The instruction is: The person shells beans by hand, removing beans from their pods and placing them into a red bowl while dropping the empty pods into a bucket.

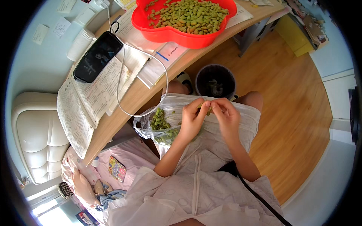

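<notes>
From here I see a glossy, smooth plastic bowl [179, 38], a thin, crinkled plastic bag [140, 129], a matt wooden desk [138, 98] and a shiny, wood-look floor [290, 109].

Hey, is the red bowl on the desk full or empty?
Partly full: the red bowl holds a broad spread of green beans, with bare red showing toward its left side. The picture cuts off its far edge.
</notes>
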A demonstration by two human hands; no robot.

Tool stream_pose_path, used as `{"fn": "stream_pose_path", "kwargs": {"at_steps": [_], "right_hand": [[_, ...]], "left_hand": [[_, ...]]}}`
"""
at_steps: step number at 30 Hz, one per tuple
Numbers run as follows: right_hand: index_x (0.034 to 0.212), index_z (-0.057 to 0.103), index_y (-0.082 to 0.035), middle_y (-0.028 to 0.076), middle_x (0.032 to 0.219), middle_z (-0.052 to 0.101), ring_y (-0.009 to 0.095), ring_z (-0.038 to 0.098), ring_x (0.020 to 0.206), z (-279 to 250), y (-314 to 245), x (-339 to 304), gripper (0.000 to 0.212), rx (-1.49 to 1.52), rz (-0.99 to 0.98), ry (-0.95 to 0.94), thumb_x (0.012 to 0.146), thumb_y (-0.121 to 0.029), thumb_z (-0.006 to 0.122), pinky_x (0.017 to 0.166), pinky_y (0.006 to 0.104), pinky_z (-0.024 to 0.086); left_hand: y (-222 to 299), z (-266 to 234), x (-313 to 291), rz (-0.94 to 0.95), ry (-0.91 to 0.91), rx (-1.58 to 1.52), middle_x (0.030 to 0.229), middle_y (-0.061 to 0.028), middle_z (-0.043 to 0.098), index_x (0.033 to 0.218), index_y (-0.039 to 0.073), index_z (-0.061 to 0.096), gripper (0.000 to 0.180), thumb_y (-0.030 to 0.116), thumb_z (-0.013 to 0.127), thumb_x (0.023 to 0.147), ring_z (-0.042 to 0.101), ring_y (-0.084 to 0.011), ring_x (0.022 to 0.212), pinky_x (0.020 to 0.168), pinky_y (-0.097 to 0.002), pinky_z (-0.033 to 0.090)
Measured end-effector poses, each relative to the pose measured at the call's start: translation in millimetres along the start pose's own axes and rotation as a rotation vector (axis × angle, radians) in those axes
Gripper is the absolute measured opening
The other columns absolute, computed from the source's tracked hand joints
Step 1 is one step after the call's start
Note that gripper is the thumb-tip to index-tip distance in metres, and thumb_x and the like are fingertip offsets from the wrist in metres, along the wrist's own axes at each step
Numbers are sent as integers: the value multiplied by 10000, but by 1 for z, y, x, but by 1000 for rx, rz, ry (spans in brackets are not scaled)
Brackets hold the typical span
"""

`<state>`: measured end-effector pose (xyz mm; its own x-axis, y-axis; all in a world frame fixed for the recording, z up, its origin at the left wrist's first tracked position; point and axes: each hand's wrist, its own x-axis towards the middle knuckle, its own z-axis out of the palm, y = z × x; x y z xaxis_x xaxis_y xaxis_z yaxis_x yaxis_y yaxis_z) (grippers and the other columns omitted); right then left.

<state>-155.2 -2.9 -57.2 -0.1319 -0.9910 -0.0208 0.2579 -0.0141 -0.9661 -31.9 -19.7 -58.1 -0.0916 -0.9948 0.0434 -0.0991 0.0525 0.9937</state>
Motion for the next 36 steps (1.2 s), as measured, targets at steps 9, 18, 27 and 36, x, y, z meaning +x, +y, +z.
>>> {"fn": "stream_pose_path", "kwargs": {"at_steps": [9, 18, 27, 36], "right_hand": [[1053, 640, -3, 15, 934, 619, 113, 603, 825, -38, 96, 87, 263, 239, 423, 290, 902, -218, 638, 794, 250, 520], [1163, 573, -20, 39, 1028, 626, 174, 629, 962, -58, 152, 122, 233, 461, 681, 583, 942, -82, 529, 859, 318, 532], [1082, 621, 46, 152, 969, 673, 215, 680, 870, -110, 194, 142, 216, -292, 196, 288, 899, -17, 524, 690, 319, 551], [988, 662, 7, 161, 828, 688, 241, 690, 737, -83, 144, 134, 193, -800, 88, 84, 804, -31, 616, 667, 325, 534]], "left_hand": [[-93, 45, 86, -1, 49, 10, 536, -85, 459, 721, -28, 504, 297, 166, 561, 939, 388, -104, 478, 450, -284, 349], [-160, 40, 101, -224, -22, -78, 594, -39, 545, 758, 1, 553, 349, 279, 521, 966, 532, -107, 516, 473, -259, 445], [-156, 41, 110, -197, -109, -209, 653, -43, 566, 848, -10, 559, 364, 324, 497, 977, 587, -124, 583, 505, -245, 477], [-153, 21, 109, -170, -175, -208, 645, -44, 566, 897, -10, 565, 354, 332, 513, 970, 586, -123, 576, 503, -241, 477]]}}
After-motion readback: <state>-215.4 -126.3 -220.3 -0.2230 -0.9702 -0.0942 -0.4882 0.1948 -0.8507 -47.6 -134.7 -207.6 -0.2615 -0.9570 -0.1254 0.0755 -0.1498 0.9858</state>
